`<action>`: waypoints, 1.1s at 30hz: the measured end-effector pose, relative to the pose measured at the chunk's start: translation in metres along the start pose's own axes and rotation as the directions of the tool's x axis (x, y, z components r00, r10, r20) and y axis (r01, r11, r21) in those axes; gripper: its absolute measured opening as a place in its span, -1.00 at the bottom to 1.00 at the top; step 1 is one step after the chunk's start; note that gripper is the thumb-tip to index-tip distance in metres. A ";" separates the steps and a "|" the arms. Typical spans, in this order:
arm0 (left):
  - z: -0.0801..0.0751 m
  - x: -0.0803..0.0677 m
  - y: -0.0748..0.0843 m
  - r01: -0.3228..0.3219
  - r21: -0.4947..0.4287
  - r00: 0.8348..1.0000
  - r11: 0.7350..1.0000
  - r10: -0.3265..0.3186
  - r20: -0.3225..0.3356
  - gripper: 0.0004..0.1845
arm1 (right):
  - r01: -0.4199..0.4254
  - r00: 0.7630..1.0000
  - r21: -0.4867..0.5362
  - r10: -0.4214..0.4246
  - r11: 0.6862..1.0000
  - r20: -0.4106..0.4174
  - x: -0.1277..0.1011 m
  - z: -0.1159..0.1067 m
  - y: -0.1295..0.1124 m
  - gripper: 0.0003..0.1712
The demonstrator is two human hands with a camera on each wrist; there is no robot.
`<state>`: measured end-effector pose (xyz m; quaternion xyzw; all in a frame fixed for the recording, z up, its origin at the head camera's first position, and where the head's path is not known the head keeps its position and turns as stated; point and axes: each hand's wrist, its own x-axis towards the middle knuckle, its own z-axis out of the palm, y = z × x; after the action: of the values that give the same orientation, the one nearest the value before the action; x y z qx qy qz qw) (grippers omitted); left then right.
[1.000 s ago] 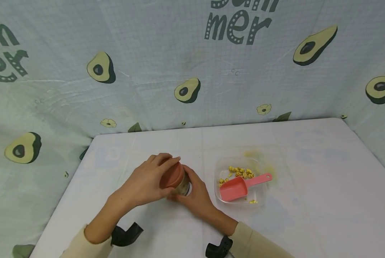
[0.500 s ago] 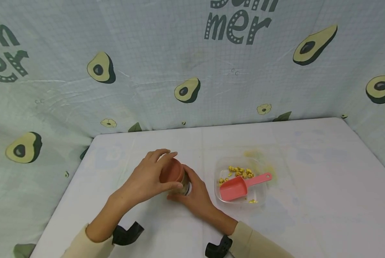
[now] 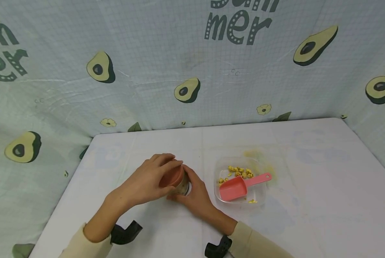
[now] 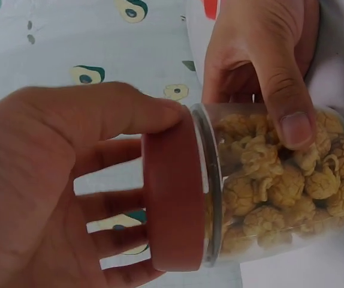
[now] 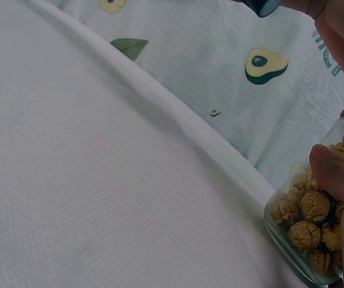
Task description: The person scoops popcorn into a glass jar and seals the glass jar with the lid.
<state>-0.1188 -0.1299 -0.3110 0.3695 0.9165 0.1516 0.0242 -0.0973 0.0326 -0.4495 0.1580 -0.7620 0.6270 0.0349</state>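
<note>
Writing: backdrop (image 3: 166,53) of thin, creased, grid-printed sheet, with avocado halves, small flowers and dotted dark letters; "mer" reads in full at top centre and again at the left edge, with a cut-off word above each.
Jar (image 4: 280,186): clear, round and smooth-walled, on the table (image 3: 308,172) left of centre, between the two hands; no label can be seen on it.
Jar contents: knobbly, golden-brown puffed balls that fill the jar to its wall.
Lid (image 4: 175,195): matte reddish-brown round cap, seated on the jar's mouth.
Left hand (image 3: 147,181): fingers and thumb curled round the lid's rim, gripping it from above.
Right hand (image 3: 195,195): wrapped round the jar's body, thumb pressed flat on the glass-clear wall, holding it on the table.
Tray (image 3: 219,166): shallow clear container with rounded corners, just right of the right hand.
Tray contents: a scatter of small yellow pieces (image 3: 240,172) at the far side and a few near the front edge, plus the scoop.
Scoop (image 3: 240,186): pink plastic, square bowl, short handle with a round end pointing right and away.
Table surface: white, finely woven cloth, faintly stained yellow beside the tray.
Sleeves (image 3: 253,238): cream, at both wrists, with black wrist mounts.
</note>
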 end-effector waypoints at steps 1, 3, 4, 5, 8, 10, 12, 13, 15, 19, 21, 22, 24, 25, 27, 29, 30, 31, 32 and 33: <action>-0.001 0.000 -0.001 -0.021 -0.016 1.000 1.000 0.021 0.017 -0.34 | 0.007 1.000 0.004 -0.007 1.000 -0.001 0.000 0.000 0.000 0.00; -0.002 -0.001 -0.001 -0.063 -0.044 0.997 0.997 0.065 0.047 -0.33 | 0.017 1.000 0.008 -0.017 1.000 0.000 0.000 0.000 0.000 -0.01; -0.003 -0.001 -0.002 -0.080 -0.057 0.995 0.995 0.083 0.058 -0.32 | 0.017 1.000 0.009 -0.017 1.000 0.001 0.000 0.000 0.000 -0.02; -0.003 -0.001 -0.002 -0.092 -0.068 0.993 0.993 0.097 0.063 -0.31 | 0.020 1.000 0.006 -0.020 1.000 0.000 0.000 0.000 0.000 -0.03; -0.001 -0.001 -0.002 -0.068 -0.081 0.997 0.994 0.071 0.034 -0.27 | 0.015 1.000 -0.008 -0.015 1.000 -0.002 0.000 0.000 0.000 -0.02; 0.001 0.000 -0.001 -0.010 -0.058 1.000 0.998 0.009 -0.016 -0.24 | 0.001 1.000 -0.008 -0.001 1.000 0.000 0.000 0.000 -0.001 -0.01; 0.003 0.001 0.000 0.055 -0.016 0.996 0.998 -0.057 -0.076 -0.19 | -0.009 1.000 -0.003 0.009 1.000 0.001 0.000 0.000 -0.002 -0.01; 0.004 0.001 0.000 0.084 0.014 0.992 0.996 -0.082 -0.099 -0.16 | -0.016 1.000 0.006 0.016 1.000 0.001 0.000 0.000 -0.003 -0.01; 0.005 0.002 0.001 0.124 0.071 0.984 0.990 -0.114 -0.135 -0.13 | -0.016 1.000 0.012 0.016 1.000 -0.003 0.001 0.001 -0.003 0.00; 0.009 0.002 0.001 0.157 0.112 0.980 0.981 -0.141 -0.144 -0.14 | -0.022 1.000 0.013 0.022 1.000 -0.010 0.002 0.001 -0.005 0.00; 0.009 0.002 0.000 0.156 0.094 0.981 0.983 -0.143 -0.129 -0.17 | -0.027 1.000 0.007 0.027 1.000 -0.007 0.002 0.001 -0.005 0.00; 0.010 0.002 -0.001 0.149 0.079 0.983 0.986 -0.139 -0.120 -0.18 | -0.029 1.000 0.002 0.029 1.000 -0.005 0.002 0.001 -0.006 -0.01; 0.009 0.001 -0.002 0.119 0.050 0.989 0.992 -0.114 -0.099 -0.22 | -0.023 1.000 0.001 0.023 1.000 -0.002 0.001 0.000 -0.005 -0.01; 0.008 0.001 -0.003 0.099 0.040 0.991 0.994 -0.095 -0.091 -0.23 | -0.020 1.000 -0.002 0.020 1.000 -0.001 0.001 0.000 -0.004 -0.01; 0.007 0.000 -0.004 0.056 0.028 0.996 0.998 -0.053 -0.078 -0.26 | -0.015 1.000 -0.003 0.015 1.000 0.000 0.000 -0.001 -0.003 -0.02; 0.006 0.000 -0.005 0.018 0.016 0.998 1.000 -0.017 -0.067 -0.29 | -0.012 1.000 -0.006 0.012 1.000 -0.002 0.000 -0.001 -0.003 -0.01; 0.006 -0.001 -0.006 0.004 0.010 0.998 1.000 -0.003 -0.062 -0.30 | -0.013 1.000 -0.010 0.013 1.000 -0.003 0.000 -0.001 -0.003 0.00; 0.005 -0.001 -0.006 -0.008 0.006 0.998 1.000 0.008 -0.059 -0.32 | -0.014 1.000 -0.014 0.014 1.000 -0.004 -0.001 -0.001 -0.003 0.01; 0.005 -0.001 -0.007 -0.017 0.001 0.998 1.000 0.017 -0.055 -0.33 | -0.017 1.000 -0.018 0.017 1.000 -0.004 -0.001 0.000 -0.002 0.01; 0.004 -0.001 -0.007 -0.024 -0.004 0.998 1.000 0.024 -0.052 -0.34 | -0.021 1.000 -0.021 0.021 1.000 -0.005 -0.001 0.000 -0.002 0.02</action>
<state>-0.1219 -0.1344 -0.3173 0.3763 0.9119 0.1637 -0.0005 -0.0958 0.0328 -0.4475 0.1479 -0.7702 0.6196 0.0317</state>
